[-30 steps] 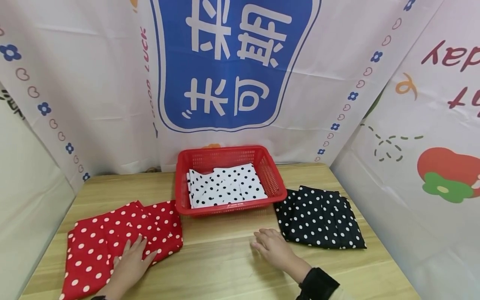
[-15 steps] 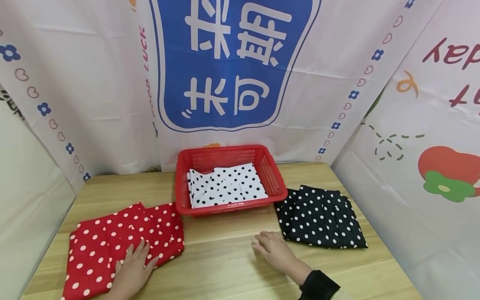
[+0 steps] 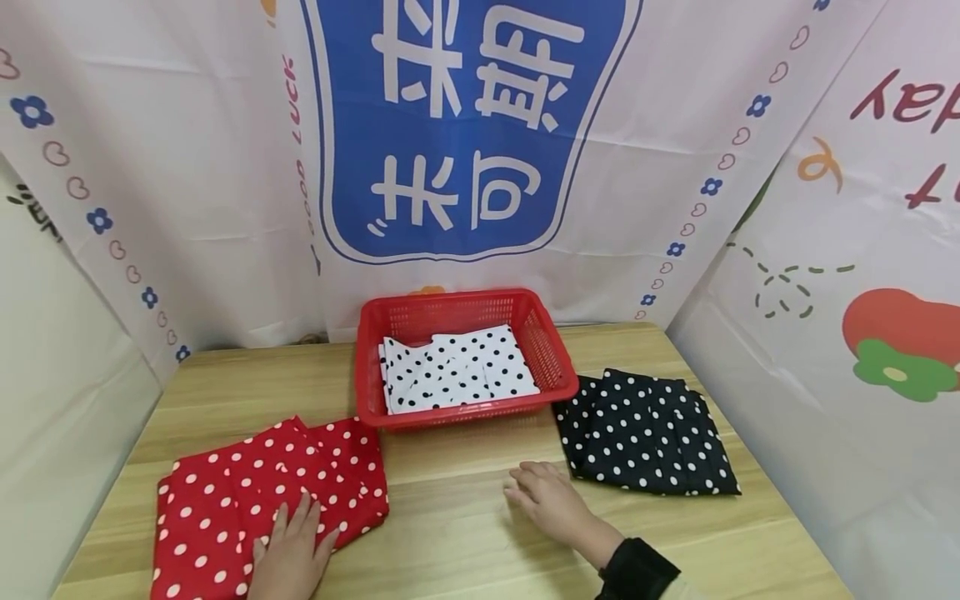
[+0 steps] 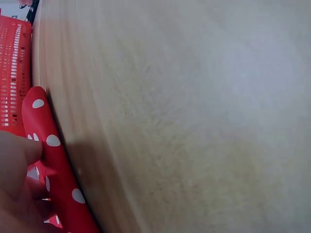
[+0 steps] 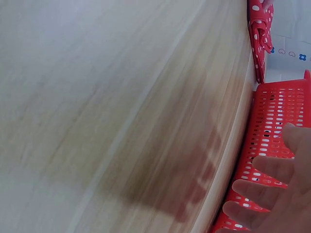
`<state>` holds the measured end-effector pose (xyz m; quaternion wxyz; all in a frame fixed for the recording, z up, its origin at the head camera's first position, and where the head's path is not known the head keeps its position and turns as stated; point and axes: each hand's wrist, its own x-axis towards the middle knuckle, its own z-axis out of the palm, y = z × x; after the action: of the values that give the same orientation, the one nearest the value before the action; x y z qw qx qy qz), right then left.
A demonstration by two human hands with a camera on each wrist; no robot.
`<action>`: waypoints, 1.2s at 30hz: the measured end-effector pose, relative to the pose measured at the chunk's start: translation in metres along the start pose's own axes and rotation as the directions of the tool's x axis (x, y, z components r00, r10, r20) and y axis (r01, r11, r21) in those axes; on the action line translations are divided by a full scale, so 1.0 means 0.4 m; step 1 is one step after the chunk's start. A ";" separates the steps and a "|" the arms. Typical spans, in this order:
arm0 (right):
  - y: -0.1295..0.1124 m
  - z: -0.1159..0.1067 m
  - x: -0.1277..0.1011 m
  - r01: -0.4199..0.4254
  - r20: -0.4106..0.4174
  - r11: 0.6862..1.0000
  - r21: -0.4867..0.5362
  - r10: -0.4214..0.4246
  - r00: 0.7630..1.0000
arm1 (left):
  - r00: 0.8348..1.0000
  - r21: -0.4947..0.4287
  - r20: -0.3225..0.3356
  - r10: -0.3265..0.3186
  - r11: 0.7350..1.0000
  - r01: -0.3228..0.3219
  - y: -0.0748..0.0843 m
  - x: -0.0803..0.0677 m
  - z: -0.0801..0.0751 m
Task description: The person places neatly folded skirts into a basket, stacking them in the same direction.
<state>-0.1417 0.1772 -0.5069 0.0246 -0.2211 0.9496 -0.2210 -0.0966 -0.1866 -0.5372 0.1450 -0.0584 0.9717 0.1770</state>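
Now left hand [image 3: 288,558] flat on red cloth [image 3: 225,500] edge — table [image 3: 450,533] centre open.

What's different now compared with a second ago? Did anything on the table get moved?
The left hand, lying flat on the red dotted cloth, has slid that cloth a little to the right, toward the person's middle; its near corner now sits closer to the red basket. Nothing was picked up or let go. The right hand stays on the table, and the white dotted cloth and the black dotted cloth lie as before.
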 end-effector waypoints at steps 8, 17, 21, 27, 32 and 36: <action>-0.007 -0.002 -0.001 -0.004 0.005 1.000 0.008 0.004 1.000 | 0.999 0.002 0.037 -0.028 1.000 0.028 0.010 -0.013 0.023; -0.006 -0.003 -0.001 -0.005 0.004 1.000 0.006 0.005 1.000 | 0.999 0.035 0.041 -0.013 0.999 0.012 0.038 -0.031 0.032; -0.007 -0.003 -0.005 -0.010 0.007 1.000 0.021 0.010 1.000 | 0.999 0.006 0.040 0.017 1.000 -0.017 0.032 -0.027 0.000; -0.004 -0.003 -0.004 -0.020 0.004 1.000 0.016 0.019 1.000 | 0.998 -0.013 -0.009 0.060 0.998 -0.060 -0.025 0.001 -0.070; -0.002 -0.001 -0.007 -0.012 0.001 1.000 0.009 0.012 1.000 | 0.999 -0.016 0.001 0.045 0.999 -0.045 -0.083 0.026 -0.092; -0.002 0.000 -0.010 -0.014 0.010 1.000 0.012 0.014 1.000 | 0.999 -0.023 0.013 0.044 0.999 -0.044 -0.110 0.032 -0.084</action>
<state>-0.1378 0.1782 -0.5066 0.0324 -0.2153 0.9496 -0.2254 -0.1102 -0.2406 -0.5254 0.1472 -0.0376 0.9696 0.1918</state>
